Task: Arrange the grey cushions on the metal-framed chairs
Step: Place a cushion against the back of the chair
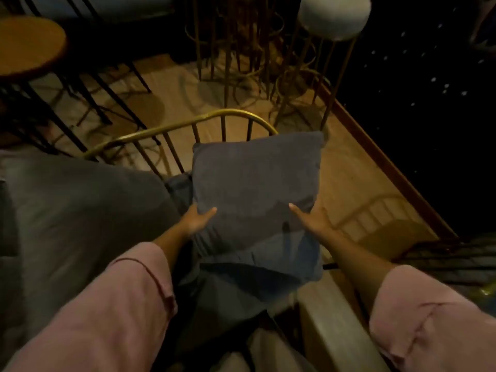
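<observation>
Head view, dim light: the cushion stands nearly upright against the curved brass back of a chair, its lower edge on the seat cushion. The left hand grips its lower left corner, thumb across the front, fingers behind. The right hand grips the lower right corner the same way. Pink sleeves cover both forearms. A white-topped stool stands beyond on the wooden floor.
</observation>
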